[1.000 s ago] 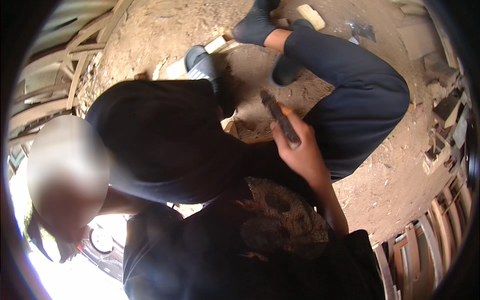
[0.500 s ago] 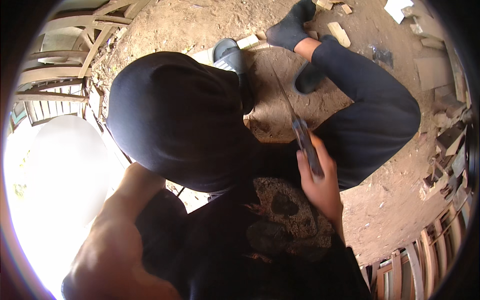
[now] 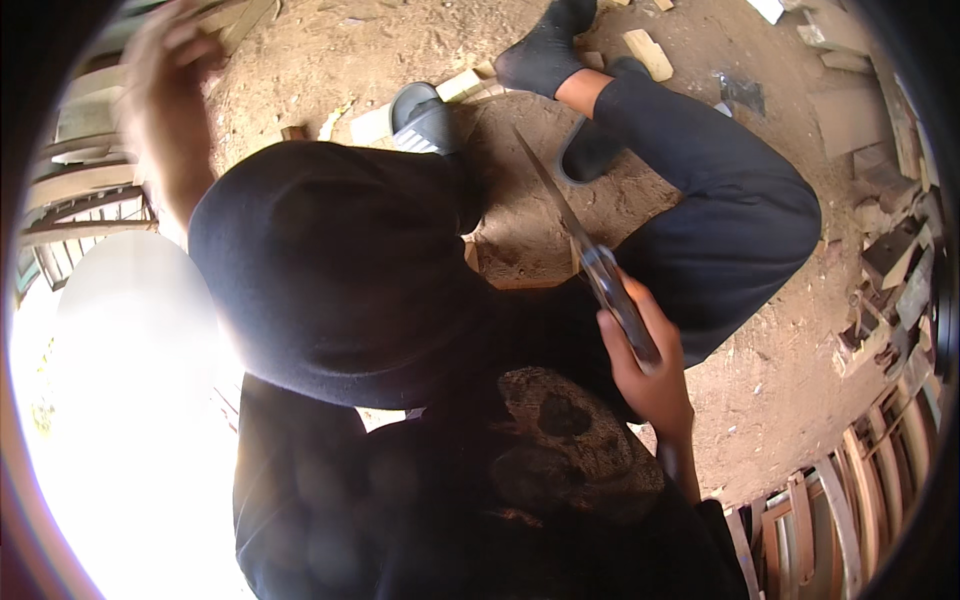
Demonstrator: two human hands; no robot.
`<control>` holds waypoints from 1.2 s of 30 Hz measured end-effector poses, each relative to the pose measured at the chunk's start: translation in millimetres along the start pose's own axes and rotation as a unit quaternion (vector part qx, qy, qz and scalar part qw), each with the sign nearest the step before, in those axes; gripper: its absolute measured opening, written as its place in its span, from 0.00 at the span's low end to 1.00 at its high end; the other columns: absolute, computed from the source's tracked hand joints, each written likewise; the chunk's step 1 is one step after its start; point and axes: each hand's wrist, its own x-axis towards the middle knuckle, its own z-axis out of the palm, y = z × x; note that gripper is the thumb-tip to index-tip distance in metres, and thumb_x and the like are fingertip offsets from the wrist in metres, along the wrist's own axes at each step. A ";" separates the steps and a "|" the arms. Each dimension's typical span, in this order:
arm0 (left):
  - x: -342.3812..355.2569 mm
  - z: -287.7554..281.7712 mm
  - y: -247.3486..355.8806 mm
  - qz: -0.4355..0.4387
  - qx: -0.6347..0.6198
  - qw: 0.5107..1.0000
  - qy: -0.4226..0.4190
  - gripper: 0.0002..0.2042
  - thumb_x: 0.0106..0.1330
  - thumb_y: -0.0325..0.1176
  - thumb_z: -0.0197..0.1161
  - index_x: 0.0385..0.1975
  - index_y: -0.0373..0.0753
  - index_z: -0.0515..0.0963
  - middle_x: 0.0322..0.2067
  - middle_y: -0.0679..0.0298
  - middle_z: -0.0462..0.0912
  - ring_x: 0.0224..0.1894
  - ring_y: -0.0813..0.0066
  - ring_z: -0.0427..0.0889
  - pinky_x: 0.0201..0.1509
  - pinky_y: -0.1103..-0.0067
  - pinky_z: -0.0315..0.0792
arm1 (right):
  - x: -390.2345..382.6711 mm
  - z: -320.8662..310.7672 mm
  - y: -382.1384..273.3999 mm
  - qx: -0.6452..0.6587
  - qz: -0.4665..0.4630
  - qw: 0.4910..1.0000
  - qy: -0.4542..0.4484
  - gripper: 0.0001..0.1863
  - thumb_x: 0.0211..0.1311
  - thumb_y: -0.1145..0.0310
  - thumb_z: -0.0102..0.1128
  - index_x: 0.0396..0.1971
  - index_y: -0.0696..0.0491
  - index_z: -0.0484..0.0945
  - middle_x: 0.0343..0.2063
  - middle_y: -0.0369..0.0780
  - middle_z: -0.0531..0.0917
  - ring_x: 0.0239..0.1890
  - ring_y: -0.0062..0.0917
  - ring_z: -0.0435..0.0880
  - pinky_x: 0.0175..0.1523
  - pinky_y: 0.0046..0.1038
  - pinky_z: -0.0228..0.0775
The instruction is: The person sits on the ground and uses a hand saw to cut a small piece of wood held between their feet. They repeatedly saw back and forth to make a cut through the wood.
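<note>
My right hand (image 3: 648,372) grips the dark handle of a long knife (image 3: 600,270). Its thin blade points up and left over the dirt floor between my legs. My left hand (image 3: 165,95) is raised high at the upper left, blurred by motion, and I see nothing in it. I am squatting. My left knee (image 3: 330,260) in black cloth fills the middle of the view. My right leg (image 3: 730,200) in dark blue bends to the right, ending in a black sock (image 3: 545,50).
Two grey slippers (image 3: 425,115) (image 3: 590,150) lie on the dirt (image 3: 800,380). Pale wood offcuts (image 3: 648,52) are scattered at the top. Wood scraps (image 3: 890,260) pile up at the right, curved slats (image 3: 850,510) at the lower right. Strong glare washes out the lower left.
My left hand has swung from the lower left up to the upper left. The knife has tipped so its long blade now shows, pointing up and left. The view has shifted slightly.
</note>
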 end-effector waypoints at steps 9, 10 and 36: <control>-105.8 246.0 -82.3 -0.069 0.159 0.865 -0.471 0.30 0.50 0.52 0.72 0.49 0.39 0.77 0.43 0.53 0.83 0.47 0.56 0.81 0.53 0.66 0.75 | -0.3 -8.0 -16.6 0.024 0.051 0.998 -0.001 0.23 0.61 0.73 0.59 0.56 0.59 0.68 0.26 0.49 0.81 0.28 0.32 0.85 0.34 0.26 0.72; -105.2 254.6 -89.7 -0.094 0.177 0.862 -0.466 0.28 0.50 0.52 0.72 0.46 0.38 0.79 0.41 0.51 0.83 0.46 0.55 0.82 0.51 0.66 0.75 | 8.0 -3.3 -10.7 0.014 0.025 1.000 0.005 0.23 0.61 0.73 0.58 0.56 0.59 0.68 0.26 0.48 0.81 0.28 0.31 0.85 0.34 0.25 0.72; -101.0 254.5 -113.1 -0.101 0.070 0.858 -0.500 0.24 0.60 0.51 0.64 0.49 0.41 0.79 0.42 0.49 0.82 0.47 0.53 0.81 0.53 0.65 0.73 | 36.1 13.0 -14.0 0.016 0.131 0.990 -0.040 0.24 0.62 0.70 0.58 0.58 0.56 0.68 0.25 0.49 0.81 0.28 0.38 0.86 0.33 0.28 0.72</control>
